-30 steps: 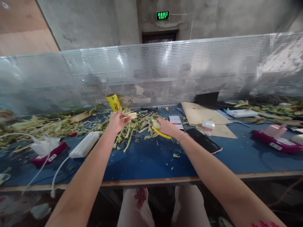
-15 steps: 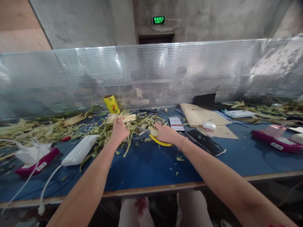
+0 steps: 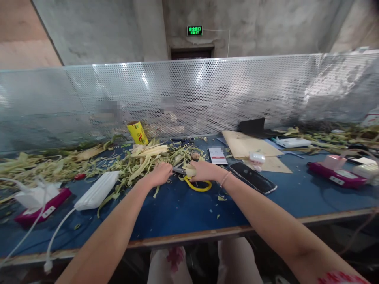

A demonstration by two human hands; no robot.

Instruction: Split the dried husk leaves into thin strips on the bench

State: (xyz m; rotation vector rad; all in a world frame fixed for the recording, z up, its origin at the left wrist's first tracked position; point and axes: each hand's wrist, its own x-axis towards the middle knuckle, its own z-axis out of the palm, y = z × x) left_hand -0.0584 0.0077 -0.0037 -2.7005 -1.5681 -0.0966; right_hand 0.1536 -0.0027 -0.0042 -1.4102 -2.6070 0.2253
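My right hand (image 3: 204,170) grips a pair of scissors (image 3: 197,188) with yellow handles, their metal blades pointing left. A pale green, rounded piece of plant (image 3: 189,170) lies against its fingers. At the blade tips my left hand (image 3: 162,173) is closed, knuckles up; whatever its fingers may hold is hidden. Behind both hands spreads a loose heap of green and yellowish plant strips (image 3: 130,167), with a paler husk-like bundle (image 3: 154,150) on top.
A yellow printed tube (image 3: 137,133) stands tilted by the perforated metal screen (image 3: 189,86). Left are a white power bank-like block (image 3: 97,190) with a cable and a magenta power strip (image 3: 56,205). To the right lie a phone (image 3: 253,177), an earbud case (image 3: 257,157) and brown paper (image 3: 251,144).
My left hand has moved from the pale bundle toward me and right, to the scissor tips. My right hand keeps its grip on the scissors. The view has shifted slightly.
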